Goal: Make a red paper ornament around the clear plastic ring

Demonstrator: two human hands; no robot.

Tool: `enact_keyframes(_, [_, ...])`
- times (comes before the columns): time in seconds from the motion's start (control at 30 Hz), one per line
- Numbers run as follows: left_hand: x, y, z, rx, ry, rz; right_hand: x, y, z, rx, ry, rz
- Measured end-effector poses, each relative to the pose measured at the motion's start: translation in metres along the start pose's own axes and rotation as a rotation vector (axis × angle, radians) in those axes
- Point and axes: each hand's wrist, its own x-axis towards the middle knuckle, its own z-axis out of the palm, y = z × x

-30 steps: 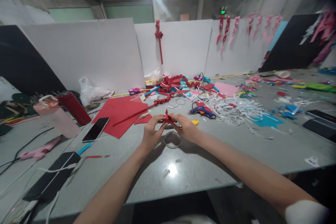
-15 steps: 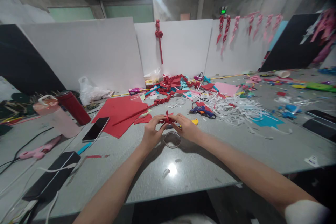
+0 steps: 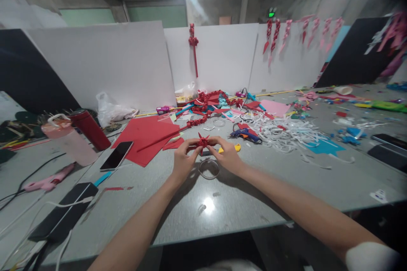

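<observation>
Bare forearms, white right sleeve (image 3: 370,258)

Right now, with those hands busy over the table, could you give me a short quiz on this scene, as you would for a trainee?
1. True or false: only the right hand holds the red paper star.
2. What lies on the table just under the hands: A a clear ring, B a spoon, C a book?
3. Which drinks bottle stands nearer the phone, the dark red bottle or the pink bottle?

Key:
1. False; the left hand pinches it too.
2. A, the clear ring.
3. The dark red bottle.
</observation>
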Motion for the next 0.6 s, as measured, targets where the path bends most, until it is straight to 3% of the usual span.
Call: enact_keyframes(0.6, [-0.0003,-0.0029,0.0012,-0.014,-0.004,-0.035,-0.0036,0.0068,-0.0015,-0.082,-0.051,-0.076])
